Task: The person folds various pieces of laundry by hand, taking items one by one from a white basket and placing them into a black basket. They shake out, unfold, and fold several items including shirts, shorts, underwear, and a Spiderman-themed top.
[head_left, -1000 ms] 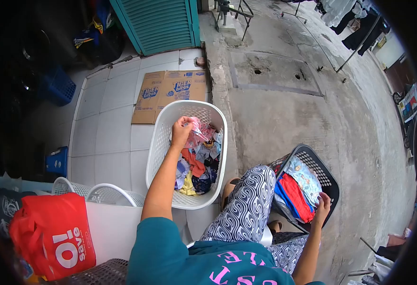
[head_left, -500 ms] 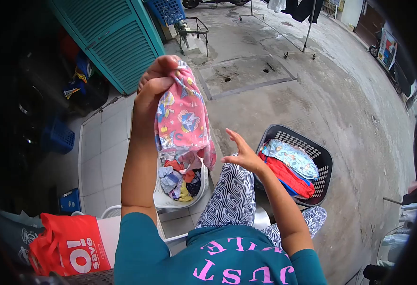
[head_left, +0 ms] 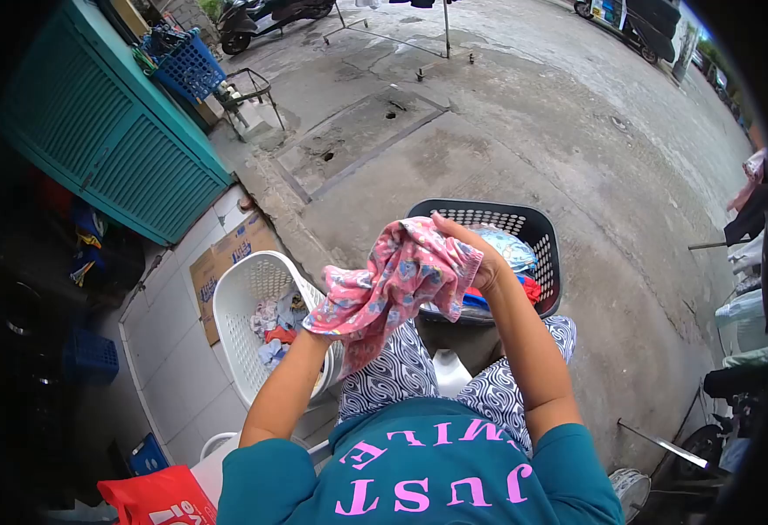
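Note:
A pink patterned cloth (head_left: 393,276) is bunched between my two hands above my lap. My left hand is under its left end, covered by the fabric, with only the forearm showing. My right hand (head_left: 482,254) holds the right end, fingers wrapped at its edge. The white basket (head_left: 237,306) on the left contains several small clothes (head_left: 279,328). Beyond my knees, the dark grey basket (head_left: 546,245) holds a light blue printed cloth (head_left: 508,249) and a red and blue one (head_left: 528,289), partly hidden by my right hand and arm.
Flattened cardboard (head_left: 226,262) lies beside the white basket. A teal louvred cabinet (head_left: 113,131) and a blue basket (head_left: 190,68) are at the upper left. A red bag (head_left: 161,497) is at the lower left. Laundry (head_left: 751,319) hangs at the right edge.
The pink cloth has come down from the raised left hand to lap height and is now spread between both hands. My right hand has taken hold of it. The view has turned right.

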Tool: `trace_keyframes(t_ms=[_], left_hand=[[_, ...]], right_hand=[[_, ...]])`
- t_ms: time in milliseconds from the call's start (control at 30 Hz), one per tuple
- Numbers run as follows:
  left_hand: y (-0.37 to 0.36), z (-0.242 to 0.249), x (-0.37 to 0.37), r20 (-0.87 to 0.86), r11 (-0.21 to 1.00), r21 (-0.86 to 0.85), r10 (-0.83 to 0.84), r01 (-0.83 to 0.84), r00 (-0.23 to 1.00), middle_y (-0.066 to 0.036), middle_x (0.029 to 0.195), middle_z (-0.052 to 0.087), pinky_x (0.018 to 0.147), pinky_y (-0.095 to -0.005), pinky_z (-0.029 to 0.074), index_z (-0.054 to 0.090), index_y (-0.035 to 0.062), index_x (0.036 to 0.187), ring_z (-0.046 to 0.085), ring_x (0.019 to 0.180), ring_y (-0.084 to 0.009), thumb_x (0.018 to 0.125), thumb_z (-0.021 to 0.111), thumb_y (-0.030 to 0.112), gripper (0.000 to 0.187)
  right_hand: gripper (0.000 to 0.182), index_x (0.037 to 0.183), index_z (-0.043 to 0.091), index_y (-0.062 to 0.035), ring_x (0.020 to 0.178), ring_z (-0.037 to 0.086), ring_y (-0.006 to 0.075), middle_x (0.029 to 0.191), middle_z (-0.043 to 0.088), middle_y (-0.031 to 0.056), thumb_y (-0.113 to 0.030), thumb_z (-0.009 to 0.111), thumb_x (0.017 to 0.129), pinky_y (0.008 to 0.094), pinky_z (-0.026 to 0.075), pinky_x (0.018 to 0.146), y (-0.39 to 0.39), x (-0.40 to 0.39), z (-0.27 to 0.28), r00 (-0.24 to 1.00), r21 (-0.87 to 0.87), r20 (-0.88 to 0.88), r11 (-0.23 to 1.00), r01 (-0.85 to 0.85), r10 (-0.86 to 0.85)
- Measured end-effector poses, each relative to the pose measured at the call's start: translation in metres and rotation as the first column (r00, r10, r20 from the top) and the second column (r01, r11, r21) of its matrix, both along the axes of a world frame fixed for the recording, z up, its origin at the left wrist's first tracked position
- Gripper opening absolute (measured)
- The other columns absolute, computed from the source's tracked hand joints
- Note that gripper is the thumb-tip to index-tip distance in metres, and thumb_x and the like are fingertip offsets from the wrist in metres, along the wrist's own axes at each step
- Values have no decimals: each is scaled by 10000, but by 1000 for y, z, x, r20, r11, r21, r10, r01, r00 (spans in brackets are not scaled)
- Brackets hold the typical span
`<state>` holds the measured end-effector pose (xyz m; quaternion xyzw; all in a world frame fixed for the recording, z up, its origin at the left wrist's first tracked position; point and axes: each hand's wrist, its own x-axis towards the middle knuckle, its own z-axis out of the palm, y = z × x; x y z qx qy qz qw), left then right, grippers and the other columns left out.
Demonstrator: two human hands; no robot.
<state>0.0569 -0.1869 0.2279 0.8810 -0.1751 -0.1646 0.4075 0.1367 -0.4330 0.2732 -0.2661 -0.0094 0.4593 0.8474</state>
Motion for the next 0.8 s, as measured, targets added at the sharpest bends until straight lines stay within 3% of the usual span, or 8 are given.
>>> trace_keyframes(t_ms=[100, 133, 167, 233, 367, 500, 633, 800], left_hand=[[-44, 13, 9, 169, 887, -455, 167, -73, 972, -119, 1331, 348, 996, -319, 293, 296, 10, 1305, 347, 1217, -219, 903, 359, 266, 480], [-47, 18, 14, -229, 370, -911, -84, -183, 970, -113, 1352, 315, 1032, -325, 235, 282, 21, 1314, 313, 1236, -226, 898, 347, 330, 522], [-48, 22, 20, -213, 372, -914, -102, -161, 972, -113, 1352, 315, 1032, -325, 235, 282, 21, 1314, 313, 1236, -226, 898, 347, 330, 522], [-45, 28, 33, -458, 36, -872, -414, -488, 787, -127, 1371, 278, 1054, -381, 187, 234, 22, 1332, 276, 1253, -265, 895, 312, 372, 566], [-34, 35, 54, -358, 195, -933, -395, -303, 846, -133, 1328, 354, 1040, -413, 219, 296, 28, 1301, 311, 1233, -283, 885, 332, 377, 544], [-28, 64, 77, -359, -126, -887, -417, -444, 835, -119, 1301, 393, 968, -413, 342, 355, 47, 1265, 414, 1159, -268, 880, 367, 391, 517], [-60, 78, 103, -414, 156, -903, -65, -400, 908, -87, 1279, 427, 942, -403, 378, 365, 93, 1274, 435, 1140, -259, 889, 378, 347, 462], [-77, 144, 92, -223, 184, -970, -409, -160, 885, -102, 1303, 401, 973, -423, 351, 302, 69, 1315, 392, 1192, -259, 906, 325, 321, 480]], right_hand=[[702, 1177, 450, 21, 1073, 508, 256, 1152, 518, 175, -580, 417, 814, 394, 429, 900, -25, 2, -7, 970, 261, 82, 944, 201, -229], [749, 1242, 394, -6, 1143, 446, 273, 1222, 466, 174, -606, 412, 795, 426, 379, 945, -29, 1, -25, 971, 240, 63, 948, 210, -231], [661, 1237, 411, -34, 1121, 469, 253, 1217, 476, 159, -539, 465, 815, 422, 396, 929, -32, -3, -44, 980, 223, -4, 955, 195, -199], [508, 1202, 453, -53, 1065, 513, 220, 1169, 518, 132, -396, 534, 837, 396, 423, 904, -27, -22, -32, 959, -163, 114, 947, 277, -261], [305, 1085, 542, -54, 906, 581, 162, 1000, 605, 57, -242, 559, 845, 323, 471, 810, -46, 3, -23, 915, -282, 266, 883, 374, -303], [270, 1078, 529, -59, 841, 580, 123, 960, 602, 42, -219, 542, 861, 287, 486, 745, -66, 43, 38, 740, -283, 588, 773, 567, -328], [357, 1113, 492, -25, 761, 563, 92, 892, 591, 41, -197, 603, 821, 237, 482, 661, -70, 70, 130, 517, -132, 804, 759, 637, -294], [526, 1242, 379, -31, 829, 557, 88, 981, 552, 96, -161, 624, 796, 214, 507, 726, -85, 66, 208, 431, -244, 895, 685, 687, -113]])
